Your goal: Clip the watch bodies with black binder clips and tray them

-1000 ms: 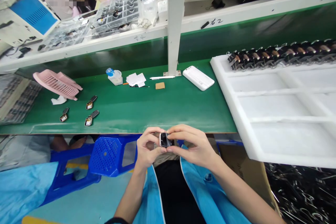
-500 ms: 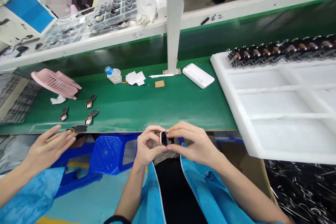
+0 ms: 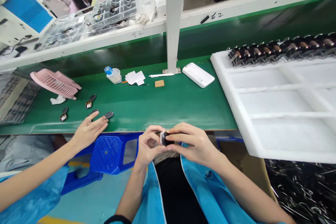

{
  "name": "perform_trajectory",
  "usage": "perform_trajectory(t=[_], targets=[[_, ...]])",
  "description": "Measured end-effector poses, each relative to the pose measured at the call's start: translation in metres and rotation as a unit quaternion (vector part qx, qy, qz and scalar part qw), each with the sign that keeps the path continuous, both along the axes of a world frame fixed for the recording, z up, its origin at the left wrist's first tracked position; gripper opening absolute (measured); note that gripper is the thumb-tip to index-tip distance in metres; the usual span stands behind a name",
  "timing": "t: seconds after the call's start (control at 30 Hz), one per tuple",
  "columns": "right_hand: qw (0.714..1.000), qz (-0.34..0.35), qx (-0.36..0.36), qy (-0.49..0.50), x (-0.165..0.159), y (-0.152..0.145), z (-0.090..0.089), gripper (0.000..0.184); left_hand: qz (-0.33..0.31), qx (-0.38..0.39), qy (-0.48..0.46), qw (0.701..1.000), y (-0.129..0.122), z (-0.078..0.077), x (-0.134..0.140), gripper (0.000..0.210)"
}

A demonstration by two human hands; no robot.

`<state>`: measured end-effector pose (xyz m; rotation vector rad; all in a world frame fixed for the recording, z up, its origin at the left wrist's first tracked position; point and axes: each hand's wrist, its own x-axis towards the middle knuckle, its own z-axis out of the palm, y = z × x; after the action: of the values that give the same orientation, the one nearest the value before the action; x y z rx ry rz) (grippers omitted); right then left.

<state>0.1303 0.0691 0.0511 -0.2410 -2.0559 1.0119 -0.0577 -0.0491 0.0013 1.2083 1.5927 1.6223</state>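
A small smartwatch body (image 3: 163, 139) with a dark face and a silvery rim is held just off the front edge of the green table (image 3: 183, 106). My left hand (image 3: 149, 145) pinches its left side between thumb and fingers. From the other side, my right hand (image 3: 190, 139) grips it, the fingertips lying over the dark face and partly hiding it. Further left, a co-worker's hand (image 3: 90, 129) is at an opened watch case (image 3: 108, 114) on the table. Two more opened watch cases, one in front (image 3: 63, 116) and one farther back (image 3: 89, 103), lie beyond that hand.
A white foam tray (image 3: 223, 87) with a row of black clips (image 3: 265, 52) stands at the right. A white power bank (image 3: 198, 75), pen (image 3: 161, 75), paper slips (image 3: 135, 77), bottle (image 3: 113, 75) and pink basket (image 3: 55, 83) line the back. A blue stool (image 3: 106, 154) is below.
The co-worker's hand has moved right along the table edge with an opened watch case, now beside another one. My right fingers have shifted slightly over the watch face; my left hand stays put.
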Motion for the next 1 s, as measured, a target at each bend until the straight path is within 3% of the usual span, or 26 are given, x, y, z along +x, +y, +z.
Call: perform_trajectory(t=[0.33, 0.43, 0.5, 0.57, 0.67, 0.73, 0.77, 0.83, 0.9, 1.0], targets=[[0.998, 0.009, 0.059, 0.0, 0.0, 0.001, -0.002, 0.011, 0.012, 0.039, -0.015, 0.999, 0.0, -0.007, 0.006, 0.047], [1.0, -0.011, -0.014, -0.001, -0.004, -0.007, -0.006, 0.012, 0.011, 0.066, -0.027, 0.997, 0.004, -0.002, 0.012, 0.043], [0.989, -0.057, -0.134, 0.005, -0.008, -0.016, -0.01, 0.012, 0.008, 0.095, -0.031, 0.995, 0.006, 0.005, 0.017, 0.038], [0.949, -0.059, -0.308, 0.01, -0.011, -0.023, -0.013, 0.021, 0.003, 0.126, -0.017, 0.992, 0.007, 0.014, 0.021, 0.033], [0.821, 0.097, -0.562, -0.008, -0.014, -0.029, -0.013, 0.046, -0.028, 0.159, 0.037, 0.986, 0.006, 0.029, 0.023, 0.028], [0.745, 0.184, -0.641, -0.021, -0.012, -0.029, -0.011, 0.053, -0.06, 0.18, 0.073, 0.979, 0.005, 0.035, 0.021, 0.026], [0.73, 0.197, -0.654, -0.021, -0.011, -0.029, -0.009, 0.054, -0.074, 0.188, 0.089, 0.975, 0.004, 0.037, 0.018, 0.025], [0.75, 0.168, -0.64, -0.015, -0.007, -0.027, -0.004, 0.054, -0.094, 0.181, 0.116, 0.972, 0.004, 0.036, 0.012, 0.021], [0.823, 0.08, -0.562, -0.024, -0.003, -0.023, 0.001, 0.046, -0.099, 0.146, 0.121, 0.977, 0.004, 0.032, 0.007, 0.022], [0.932, -0.059, -0.35, -0.074, 0.001, -0.017, 0.006, 0.024, -0.065, 0.075, 0.061, 0.993, 0.006, 0.025, 0.002, 0.029]])
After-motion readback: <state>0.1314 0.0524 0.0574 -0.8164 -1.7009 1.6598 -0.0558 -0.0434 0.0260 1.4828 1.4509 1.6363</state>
